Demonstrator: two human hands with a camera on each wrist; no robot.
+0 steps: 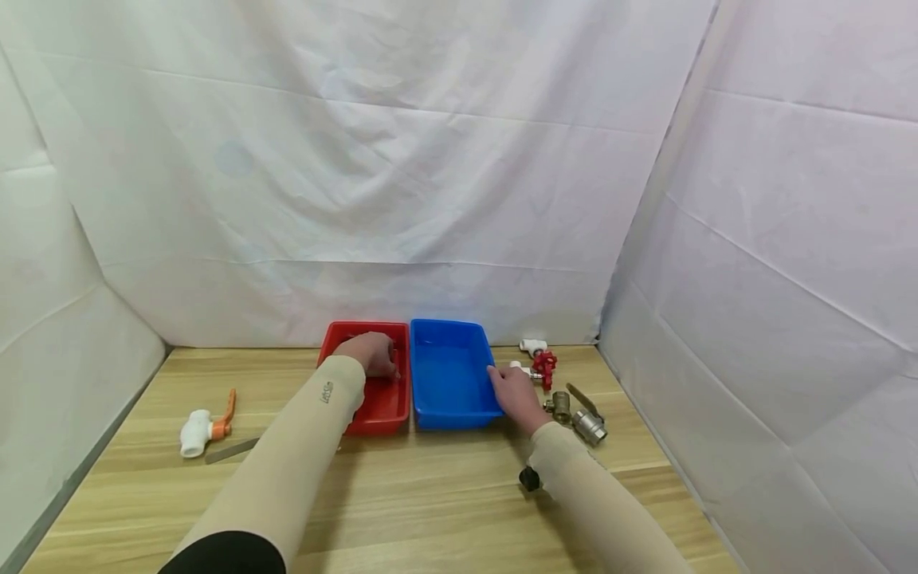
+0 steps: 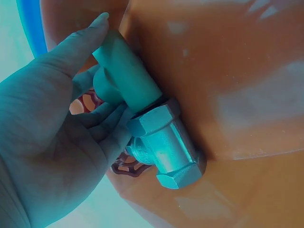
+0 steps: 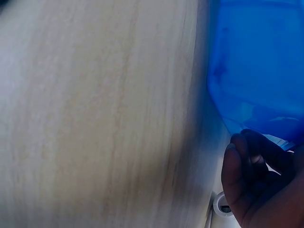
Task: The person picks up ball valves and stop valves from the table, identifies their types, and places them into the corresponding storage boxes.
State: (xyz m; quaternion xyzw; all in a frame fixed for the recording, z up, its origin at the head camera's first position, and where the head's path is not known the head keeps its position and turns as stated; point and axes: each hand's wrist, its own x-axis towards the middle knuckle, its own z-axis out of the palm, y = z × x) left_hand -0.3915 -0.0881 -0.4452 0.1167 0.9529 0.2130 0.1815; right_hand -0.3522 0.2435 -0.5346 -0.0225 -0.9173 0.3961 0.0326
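My left hand point(image 1: 369, 353) reaches down into the red bin point(image 1: 387, 414). In the left wrist view, its thumb and fingers hold a plastic stop valve point(image 2: 128, 71), pale under the teal tint, with part of a red handwheel point(image 2: 88, 102) behind the fingers. Against the fingers lies a metal gate valve point(image 2: 166, 147) with a second red handwheel. At the right side of the blue bin point(image 1: 452, 422), my right hand point(image 1: 518, 395) pinches the rim between thumb and bent fingers. Its fingertips point(image 3: 231, 154) show right at the bin's corner in the right wrist view.
White valves with red handwheels point(image 1: 545, 365), a brass valve point(image 1: 562, 406) and a silver ball valve point(image 1: 590, 426) lie right of the blue bin. At left are a white ball valve point(image 1: 196, 433) with an orange lever and a grey metal strip point(image 1: 231, 450), partly behind my forearm.
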